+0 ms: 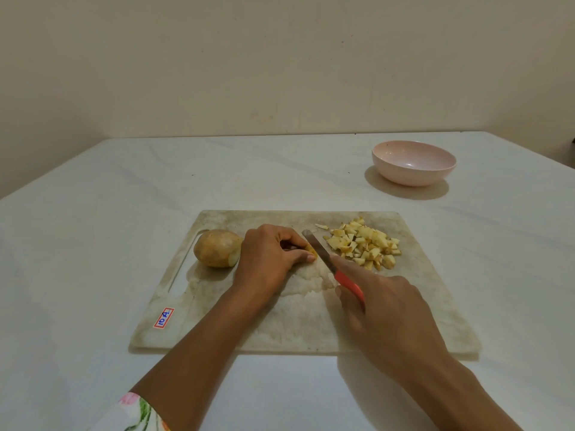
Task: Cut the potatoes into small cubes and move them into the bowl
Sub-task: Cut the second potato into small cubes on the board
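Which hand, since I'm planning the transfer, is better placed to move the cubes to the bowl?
Likely right. The right hand holds the knife beside the cube pile, bowl on that side; the left hand pins a potato piece.

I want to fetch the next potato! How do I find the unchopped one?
Find the pale cutting board on the white table. At its left end, beside the handle slot, lies the potato. It is the only big brown-skinned lump; the cubes on the right are small and yellow.
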